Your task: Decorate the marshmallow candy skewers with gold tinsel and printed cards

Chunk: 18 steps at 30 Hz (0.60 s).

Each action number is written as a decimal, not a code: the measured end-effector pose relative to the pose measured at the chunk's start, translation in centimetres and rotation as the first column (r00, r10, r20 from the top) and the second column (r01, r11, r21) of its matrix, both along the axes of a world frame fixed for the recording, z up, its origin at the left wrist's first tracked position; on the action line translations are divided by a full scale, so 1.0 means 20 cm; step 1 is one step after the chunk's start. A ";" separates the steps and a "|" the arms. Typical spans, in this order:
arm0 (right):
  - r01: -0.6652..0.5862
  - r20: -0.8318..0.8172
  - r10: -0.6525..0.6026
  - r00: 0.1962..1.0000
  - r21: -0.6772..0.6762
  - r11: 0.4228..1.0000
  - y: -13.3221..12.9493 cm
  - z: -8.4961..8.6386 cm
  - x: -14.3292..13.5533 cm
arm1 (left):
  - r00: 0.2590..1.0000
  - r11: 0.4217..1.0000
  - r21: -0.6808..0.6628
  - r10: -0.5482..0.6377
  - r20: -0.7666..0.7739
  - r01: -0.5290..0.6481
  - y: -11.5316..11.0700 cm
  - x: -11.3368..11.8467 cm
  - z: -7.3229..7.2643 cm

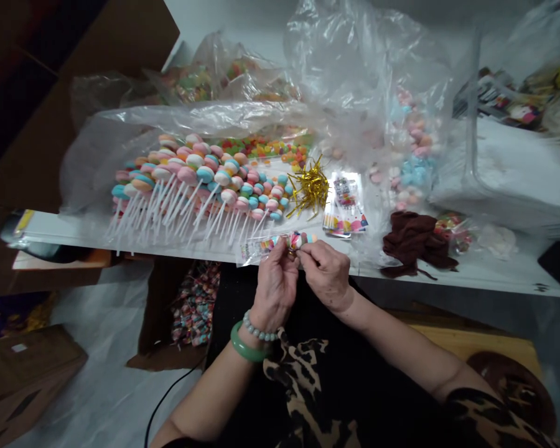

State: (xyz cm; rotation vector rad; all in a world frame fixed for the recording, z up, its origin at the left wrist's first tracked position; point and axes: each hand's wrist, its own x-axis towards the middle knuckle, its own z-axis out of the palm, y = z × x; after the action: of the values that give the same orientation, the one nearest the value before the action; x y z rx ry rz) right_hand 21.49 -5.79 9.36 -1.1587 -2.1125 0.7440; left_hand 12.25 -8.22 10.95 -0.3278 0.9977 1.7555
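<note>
Just over the table's front edge, my left hand [277, 283] is closed around a clear printed bag [256, 250] with pastel marshmallow candies [303, 239] in it. The bag's printed end sticks out to the left of my fingers. My right hand [327, 270] pinches close beside my left fingertips, below the candies. A small golden glint shows between the hands, but my fingers hide what the right pinch holds. Behind them lie a pile of gold twist ties [310, 186] and a stack of printed bags [345, 205]. Many marshmallow sticks [186, 174] lie to the left.
A brown cloth [413, 242] lies at right, beside a small bag of sweets [455, 230]. Colourful gummies [261, 147] and bagged marshmallows [417, 168] lie farther back. Below the table, a cardboard box [156, 311] holds many wrapped candies [196, 305]. A wooden stool [476, 336] stands at lower right.
</note>
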 end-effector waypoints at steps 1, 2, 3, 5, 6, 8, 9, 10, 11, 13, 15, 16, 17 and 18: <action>0.006 -0.004 -0.006 1.000 -0.009 1.000 0.00 0.00 0.00 | 1.000 1.000 0.001 0.006 -0.006 -0.006 0.00 0.01 -0.01; 0.010 -0.005 -0.010 1.000 -0.016 1.000 0.00 0.00 0.00 | 1.000 1.000 0.002 0.012 -0.018 -0.012 0.00 0.01 -0.02; 0.013 -0.004 -0.013 1.000 -0.023 1.000 0.00 0.00 0.00 | 0.999 1.000 0.003 0.020 -0.030 -0.020 0.00 0.02 -0.03; 0.028 -0.004 -0.028 1.000 -0.035 0.999 0.00 0.00 0.00 | 0.999 0.999 0.007 0.032 -0.039 -0.032 0.00 0.03 -0.04; 0.041 -0.008 -0.041 0.999 -0.042 0.998 0.00 0.00 0.00 | 0.999 0.999 0.014 0.038 -0.036 -0.037 0.00 0.03 -0.04; 0.066 -0.031 -0.068 0.997 -0.064 0.996 0.00 0.00 0.00 | 0.998 0.998 0.039 0.043 -0.041 -0.041 -0.01 0.04 -0.04; 0.076 -0.049 -0.080 0.996 -0.085 0.993 0.00 0.00 0.00 | 0.997 0.998 0.060 0.041 -0.059 -0.038 -0.01 0.05 -0.04; 0.082 -0.071 -0.090 0.993 -0.112 0.990 0.01 0.01 -0.01 | 0.996 0.996 0.083 0.040 -0.086 -0.033 -0.02 0.05 -0.03; 0.084 -0.096 -0.098 0.991 -0.141 0.986 0.01 0.01 -0.01 | 0.993 0.994 0.108 0.038 -0.114 -0.026 -0.02 0.06 -0.03; 0.090 -0.134 -0.115 0.984 -0.183 0.979 0.01 0.02 -0.01 | 0.988 0.988 0.151 0.037 -0.153 -0.014 -0.03 0.06 -0.02; 0.100 -0.136 -0.126 0.983 -0.180 0.978 0.01 0.03 -0.01 | 0.984 0.985 0.173 0.035 -0.174 -0.004 -0.04 0.07 -0.02; 0.107 -0.124 -0.127 0.984 -0.158 0.982 0.01 0.03 -0.02 | 0.982 0.985 0.175 0.032 -0.185 0.001 -0.04 0.07 -0.02; 0.115 -0.106 -0.128 0.986 -0.124 0.986 0.01 0.02 -0.02 | 0.980 0.985 0.171 0.027 -0.196 0.007 -0.04 0.07 -0.02; 0.125 -0.085 -0.131 0.988 -0.082 0.989 0.01 0.02 -0.02 | 0.979 0.987 0.161 0.021 -0.203 0.012 -0.04 0.07 -0.02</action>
State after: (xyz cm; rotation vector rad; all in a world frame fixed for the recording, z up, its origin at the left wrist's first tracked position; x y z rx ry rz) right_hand 21.15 -5.56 9.73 -1.2647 -1.9309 0.8075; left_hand 13.74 -8.93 10.50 -0.0468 0.9898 1.8887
